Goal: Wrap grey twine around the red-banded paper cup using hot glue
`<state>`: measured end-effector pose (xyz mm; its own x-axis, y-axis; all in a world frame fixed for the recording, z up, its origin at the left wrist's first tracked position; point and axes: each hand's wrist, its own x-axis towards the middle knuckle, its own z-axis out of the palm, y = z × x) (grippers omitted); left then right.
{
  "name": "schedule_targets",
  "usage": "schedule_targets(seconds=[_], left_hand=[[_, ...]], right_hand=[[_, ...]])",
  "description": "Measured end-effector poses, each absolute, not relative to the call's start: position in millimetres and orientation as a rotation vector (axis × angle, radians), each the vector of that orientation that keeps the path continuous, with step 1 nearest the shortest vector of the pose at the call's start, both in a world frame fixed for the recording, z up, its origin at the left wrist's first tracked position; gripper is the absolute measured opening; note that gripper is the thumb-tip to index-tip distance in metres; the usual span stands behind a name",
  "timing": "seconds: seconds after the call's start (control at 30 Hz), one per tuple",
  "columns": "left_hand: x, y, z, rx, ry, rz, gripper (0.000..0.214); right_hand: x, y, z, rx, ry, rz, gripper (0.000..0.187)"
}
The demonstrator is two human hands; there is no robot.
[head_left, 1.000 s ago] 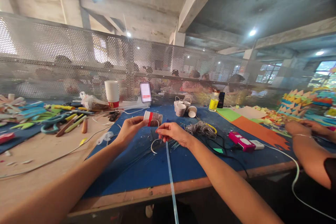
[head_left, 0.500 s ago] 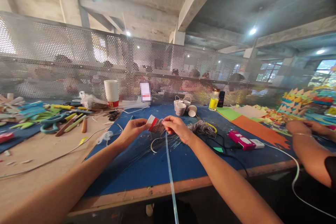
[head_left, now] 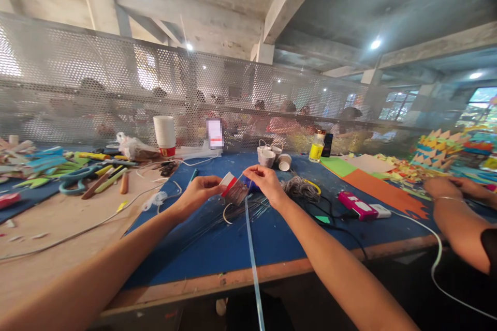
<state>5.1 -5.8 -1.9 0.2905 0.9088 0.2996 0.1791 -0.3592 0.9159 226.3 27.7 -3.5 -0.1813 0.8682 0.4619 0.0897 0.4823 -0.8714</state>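
Note:
My left hand pinches a small clear plastic packet by its white and red header, between thumb and fingertips. The packet is tilted above the blue table. My right hand is closed in a pinch close to the packet's upper right side; what lies between its fingertips is too small to make out. A dark blue object partly shows behind the right fingers. Below the hands lie thin clear strands, a curved white piece and a long pale blue strip running over the table edge.
A grey cord bundle, a magenta box and coloured paper lie on the right, near another person's arm. Small cups and a yellow-labelled bottle stand behind. Teal scissors and a paper cup stack are left.
My right hand has shifted slightly up and right from the packet. The packet has moved a little right and down, showing more of its clear part.

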Motion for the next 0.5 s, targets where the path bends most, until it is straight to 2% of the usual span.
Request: schedule_targets(seconds=[0.5], left_hand=[[6.7,-8.2,-0.5,1.749,0.924,1.105,0.021]], right_hand=[[227.6,34.5,-7.5,-0.890,-1.591,0.777,0.030]])
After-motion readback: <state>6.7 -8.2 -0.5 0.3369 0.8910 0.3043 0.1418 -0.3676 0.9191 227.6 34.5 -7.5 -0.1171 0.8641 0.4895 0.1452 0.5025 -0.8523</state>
